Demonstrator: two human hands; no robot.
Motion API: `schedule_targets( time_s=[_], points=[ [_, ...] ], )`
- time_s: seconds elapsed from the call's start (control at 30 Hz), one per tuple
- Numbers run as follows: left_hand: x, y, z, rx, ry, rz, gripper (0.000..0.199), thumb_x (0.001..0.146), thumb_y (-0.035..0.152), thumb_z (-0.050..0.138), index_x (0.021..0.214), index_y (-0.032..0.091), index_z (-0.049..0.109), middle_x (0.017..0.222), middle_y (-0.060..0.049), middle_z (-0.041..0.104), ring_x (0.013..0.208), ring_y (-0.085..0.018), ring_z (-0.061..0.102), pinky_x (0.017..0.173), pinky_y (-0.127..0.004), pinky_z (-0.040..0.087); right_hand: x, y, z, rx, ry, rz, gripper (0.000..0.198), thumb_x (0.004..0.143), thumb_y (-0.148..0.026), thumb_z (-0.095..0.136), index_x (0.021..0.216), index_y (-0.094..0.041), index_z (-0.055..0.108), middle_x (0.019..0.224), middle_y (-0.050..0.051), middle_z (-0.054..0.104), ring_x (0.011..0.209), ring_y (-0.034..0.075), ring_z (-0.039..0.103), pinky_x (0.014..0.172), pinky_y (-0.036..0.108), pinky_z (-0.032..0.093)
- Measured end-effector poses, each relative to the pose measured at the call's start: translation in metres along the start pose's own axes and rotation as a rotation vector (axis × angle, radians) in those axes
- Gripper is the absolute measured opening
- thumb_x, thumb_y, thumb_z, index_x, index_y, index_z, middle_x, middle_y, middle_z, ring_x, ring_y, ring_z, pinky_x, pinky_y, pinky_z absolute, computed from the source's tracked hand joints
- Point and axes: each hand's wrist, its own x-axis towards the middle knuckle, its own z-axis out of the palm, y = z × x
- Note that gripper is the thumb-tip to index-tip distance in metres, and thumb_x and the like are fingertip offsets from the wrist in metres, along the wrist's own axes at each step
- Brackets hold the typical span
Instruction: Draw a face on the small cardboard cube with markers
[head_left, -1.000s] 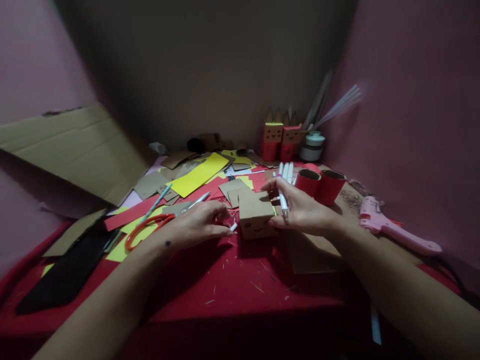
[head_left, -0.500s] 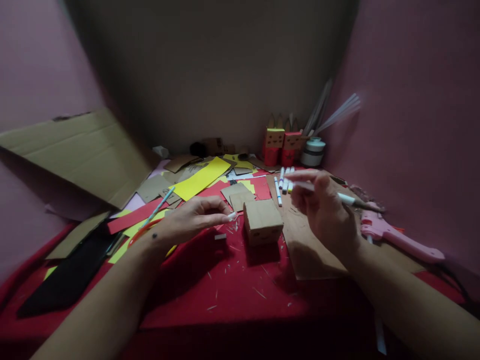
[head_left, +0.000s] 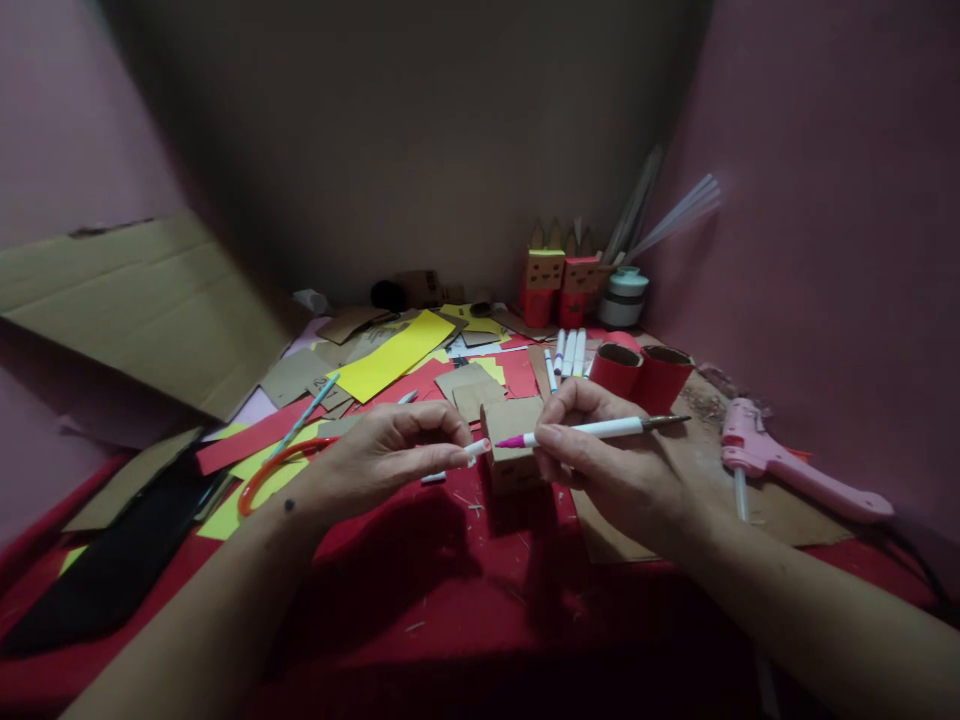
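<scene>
Pinched between the thumb and fingers of my left hand (head_left: 405,450) is a small white cylinder (head_left: 478,449) with a reddish end; its exact kind is unclear. My right hand (head_left: 611,445) is closed around a white marker (head_left: 607,429) with a magenta tip and a dark brown far end. The magenta tip points left, close to the small white cylinder; I cannot tell whether they touch. Behind and below them sits a cardboard box (head_left: 510,418), its right part hidden by my right hand. Another small white piece (head_left: 433,478) lies by my left fingers.
Two red tubes (head_left: 619,378) stand behind my right hand, near several white markers (head_left: 570,350). A pink glue gun (head_left: 795,470) lies at right. Orange-handled scissors (head_left: 259,485) and paper scraps (head_left: 397,355) spread left. Two red figures (head_left: 541,285) and a jar (head_left: 624,298) stand behind.
My right hand has moved left and down, bringing the marker's tip to the small white cylinder. The red tubes it hid are now visible. My left hand still pinches the cylinder.
</scene>
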Motion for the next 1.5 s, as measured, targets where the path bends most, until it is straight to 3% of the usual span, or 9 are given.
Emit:
schedule_targets(
  time_s=[0.27, 0.67, 0.87, 1.07, 1.17, 1.27, 1.3, 1.4, 1.5],
  points=[
    [-0.002, -0.004, 0.004, -0.058, -0.017, 0.033, 0.014, 0.089, 0.030, 0.067, 0.080, 0.019, 0.071, 0.075, -0.001, 0.065, 0.069, -0.014, 0.057, 0.066, -0.027, 0.045, 0.000, 0.000, 0.003, 0.233, -0.143, 0.036, 0.015, 0.091, -0.028, 0.070, 0.081, -0.021, 0.062, 0.065, -0.004, 0.066, 0.059, 0.010, 0.056, 0.052, 0.022, 0.039],
    [-0.002, -0.009, 0.020, -0.439, 0.005, 0.045, 0.007, 0.089, 0.016, 0.070, 0.084, 0.015, 0.068, 0.067, 0.001, 0.070, 0.056, -0.011, 0.066, 0.050, -0.020, 0.058, -0.001, -0.006, 0.009, 0.404, -0.148, 0.137, 0.015, 0.087, -0.025, 0.076, 0.079, -0.018, 0.066, 0.066, -0.001, 0.071, 0.057, 0.007, 0.064, 0.050, 0.014, 0.045],
    [-0.005, -0.009, 0.027, -0.592, -0.016, 0.052, 0.010, 0.089, 0.011, 0.068, 0.080, 0.013, 0.066, 0.061, 0.001, 0.074, 0.046, -0.010, 0.068, 0.045, -0.016, 0.057, -0.002, -0.003, 0.011, 0.490, -0.129, 0.184, 0.022, 0.081, -0.027, 0.082, 0.075, -0.018, 0.063, 0.064, 0.000, 0.073, 0.057, 0.007, 0.067, 0.051, 0.013, 0.048],
    [-0.006, -0.005, 0.032, -0.608, 0.001, 0.091, 0.010, 0.088, 0.011, 0.068, 0.080, 0.015, 0.066, 0.060, 0.003, 0.073, 0.044, -0.010, 0.067, 0.044, -0.017, 0.056, -0.002, 0.000, 0.011, 0.546, -0.165, 0.120, 0.017, 0.085, -0.024, 0.079, 0.078, -0.019, 0.064, 0.066, -0.001, 0.073, 0.060, 0.009, 0.069, 0.050, 0.013, 0.047],
    [-0.004, -0.004, 0.019, -0.474, 0.032, 0.084, 0.009, 0.090, 0.022, 0.067, 0.082, 0.016, 0.067, 0.067, 0.001, 0.073, 0.048, -0.011, 0.066, 0.047, -0.020, 0.055, -0.001, -0.003, 0.006, 0.489, -0.165, 0.097, 0.013, 0.084, -0.023, 0.079, 0.080, -0.020, 0.068, 0.068, 0.000, 0.073, 0.059, 0.009, 0.067, 0.050, 0.015, 0.046],
    [-0.003, -0.005, -0.009, -0.137, 0.120, -0.007, 0.018, 0.087, 0.035, 0.066, 0.083, 0.018, 0.069, 0.062, 0.001, 0.068, 0.052, -0.011, 0.060, 0.049, -0.021, 0.046, 0.002, -0.008, -0.001, 0.426, -0.065, 0.026, 0.009, 0.082, -0.021, 0.081, 0.083, -0.021, 0.072, 0.064, -0.003, 0.068, 0.053, 0.005, 0.058, 0.049, 0.014, 0.041],
    [-0.003, -0.007, -0.019, 0.005, 0.096, -0.057, 0.019, 0.082, 0.037, 0.071, 0.080, 0.018, 0.069, 0.063, 0.001, 0.066, 0.055, -0.012, 0.059, 0.051, -0.022, 0.044, 0.004, -0.009, -0.002, 0.407, -0.022, 0.000, 0.009, 0.081, -0.020, 0.081, 0.084, -0.021, 0.072, 0.063, -0.004, 0.066, 0.053, 0.005, 0.055, 0.049, 0.014, 0.040],
    [-0.001, -0.019, -0.037, 0.448, -0.140, -0.213, 0.024, 0.076, 0.044, 0.073, 0.076, 0.021, 0.067, 0.071, 0.000, 0.066, 0.067, -0.017, 0.059, 0.058, -0.026, 0.042, 0.010, -0.008, -0.004, 0.358, 0.055, -0.030, 0.010, 0.079, -0.020, 0.081, 0.084, -0.020, 0.073, 0.062, -0.004, 0.062, 0.052, 0.006, 0.051, 0.048, 0.016, 0.038],
    [0.004, -0.038, -0.034, 0.593, -0.128, -0.220, 0.018, 0.072, 0.038, 0.073, 0.076, 0.022, 0.065, 0.073, -0.001, 0.062, 0.067, -0.019, 0.053, 0.057, -0.028, 0.035, 0.015, -0.005, -0.002, 0.369, 0.087, -0.017, 0.013, 0.077, -0.026, 0.081, 0.083, -0.018, 0.074, 0.061, -0.003, 0.061, 0.049, 0.007, 0.049, 0.043, 0.018, 0.034]
  ],
)
